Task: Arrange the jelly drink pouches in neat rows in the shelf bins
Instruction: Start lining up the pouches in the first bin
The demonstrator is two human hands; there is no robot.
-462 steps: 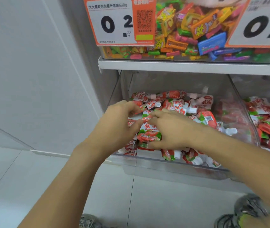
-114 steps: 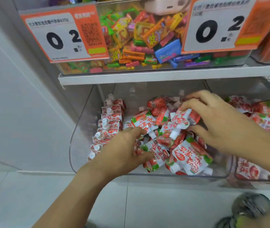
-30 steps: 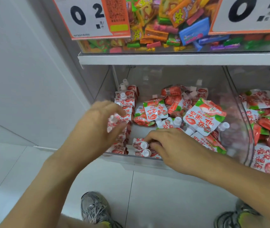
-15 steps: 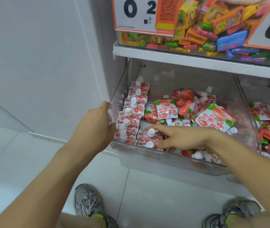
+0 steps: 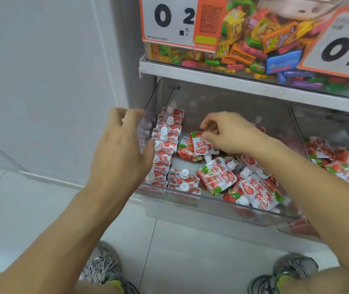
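In the clear bin [image 5: 211, 205] at frame centre, one row of pouches [image 5: 166, 145] stands finished along its left wall and a second has begun, while the right hand [image 5: 231, 133] pinches a pouch [image 5: 202, 145] from the loose heap [image 5: 252, 183] and the left hand [image 5: 120, 149] hovers open and empty, so I judge most sorting remains.

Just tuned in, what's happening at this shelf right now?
A person is tidying jelly drink pouches in a clear bin on the lower shelf. The right hand pinches one pouch above the loose pile. The left hand hovers open by the bin's left wall, beside a finished row of upright pouches. A second row has just two pouches at the front.
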